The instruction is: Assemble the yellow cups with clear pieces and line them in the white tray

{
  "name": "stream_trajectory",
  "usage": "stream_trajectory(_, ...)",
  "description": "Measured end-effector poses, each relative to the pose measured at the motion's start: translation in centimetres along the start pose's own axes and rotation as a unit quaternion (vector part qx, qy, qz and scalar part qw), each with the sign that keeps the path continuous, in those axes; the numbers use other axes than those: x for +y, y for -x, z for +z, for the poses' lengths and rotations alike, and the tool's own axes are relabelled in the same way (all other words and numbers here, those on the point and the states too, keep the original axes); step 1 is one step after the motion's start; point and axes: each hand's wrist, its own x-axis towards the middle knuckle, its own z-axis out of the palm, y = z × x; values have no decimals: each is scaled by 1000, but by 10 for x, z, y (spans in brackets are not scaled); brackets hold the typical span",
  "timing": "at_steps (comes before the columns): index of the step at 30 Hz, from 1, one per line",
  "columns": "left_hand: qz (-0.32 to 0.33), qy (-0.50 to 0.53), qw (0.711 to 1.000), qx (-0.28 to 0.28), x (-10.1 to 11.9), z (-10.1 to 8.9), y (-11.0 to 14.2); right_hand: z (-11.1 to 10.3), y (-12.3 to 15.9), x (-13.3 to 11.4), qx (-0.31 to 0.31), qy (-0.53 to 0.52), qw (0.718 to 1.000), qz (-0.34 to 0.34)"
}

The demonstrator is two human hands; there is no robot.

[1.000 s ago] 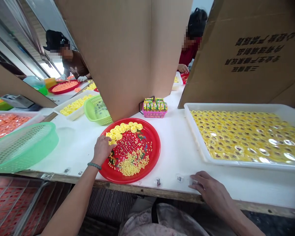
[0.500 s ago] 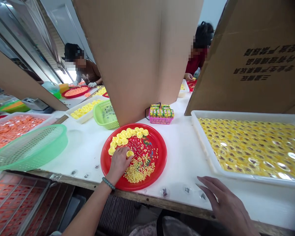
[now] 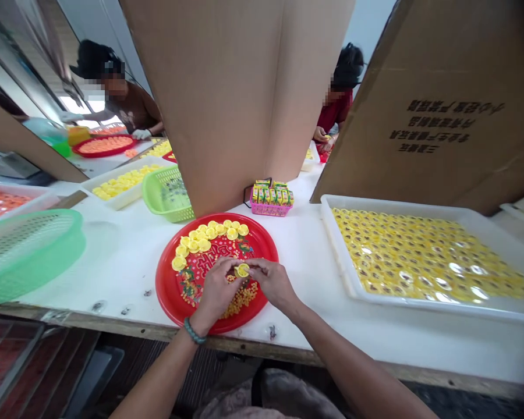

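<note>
Over the red round tray [image 3: 168, 302], a small round yellow cup [image 3: 243, 270] is raised in my fingertips. My left hand [image 3: 218, 291], with a beaded bracelet at its wrist, pinches the cup from the left. From the right, my right hand [image 3: 276, 285] has thumb and fingertips closed at its rim. Whether a clear piece lies over the cup is too small to tell. Several more yellow cups [image 3: 193, 245] line the tray's far left side. Small pale yellow pellets [image 3: 243, 298] lie under and beside my hands, partly hidden.
A white tray [image 3: 338, 256] full of yellow pieces stands right. Behind are a pink basket [image 3: 271, 209] of small boxes, a green basket [image 3: 168, 212] and cardboard partitions [image 3: 236, 105]. A clear disc [image 3: 272, 331] lies near the table's front edge. Two people work beyond the partitions.
My right hand has come from the table's front right to the cup. My left hand has lifted the cup and shifted right. The head view has turned slightly right.
</note>
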Motion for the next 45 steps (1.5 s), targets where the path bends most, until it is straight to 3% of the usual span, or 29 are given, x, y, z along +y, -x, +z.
stream_trajectory(2,-86,121,989,-15,-4,2,-1,-2,0,3,15,5,1000,5)
stream_trajectory(5,-198,278,940,-18,-8,6,0,-4,0,2,35,15,999,-2)
stream_trajectory(12,-270,433,860,-13,6,3,6,-4,13,-7,31,50,995,-79)
stream_trajectory(16,-265,393,880,-27,11,3,6,-11,16,-14,45,136,981,-134)
stream_trajectory(20,-233,352,906,-39,13,4,6,-17,11,-17,-31,230,954,-190)
stream_trajectory(25,-249,421,870,-59,21,3,10,-13,12,-18,-11,221,959,-175)
stream_trajectory(33,-303,435,848,13,15,10,3,-13,7,-17,67,187,976,-85)
stream_trajectory(37,-301,449,841,15,14,7,2,-30,10,-12,-1,253,963,-89)
stream_trajectory(41,-312,448,838,6,16,7,5,-57,41,-13,-52,269,956,-107)
stream_trajectory(45,-316,437,842,0,18,13,7,-68,77,-10,-216,305,920,-120)
